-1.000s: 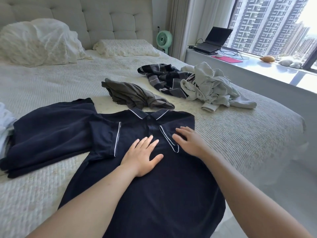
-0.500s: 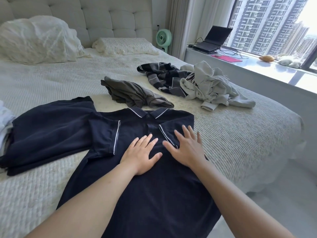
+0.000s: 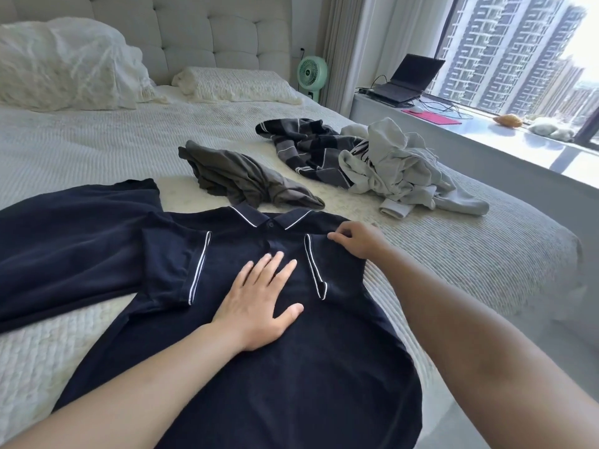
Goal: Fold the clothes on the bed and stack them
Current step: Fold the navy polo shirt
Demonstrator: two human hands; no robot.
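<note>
A navy polo shirt (image 3: 291, 367) with white trim lies face up on the bed (image 3: 470, 264), both sleeves folded in over the chest. My left hand (image 3: 259, 303) rests flat and open on the shirt's chest. My right hand (image 3: 356, 241) is at the shirt's right shoulder, fingers curled and pinching the fabric edge. A folded navy garment (image 3: 71, 247) lies to the left, partly under the polo's sleeve. Beyond lie a crumpled olive-grey garment (image 3: 246, 179), a dark striped garment (image 3: 308, 150) and a light grey hoodie (image 3: 402, 170).
Two pillows (image 3: 64, 63) lean near the tufted headboard. The bed's right edge drops to the floor near the shirt's hem. A green fan (image 3: 311, 72) stands by the curtain; a laptop (image 3: 408, 79) and a pink pad (image 3: 431, 117) sit on the window ledge.
My right hand slid from the shirt's chest up and right to the shoulder edge and curled its fingers on the fabric. My left hand stayed flat in place.
</note>
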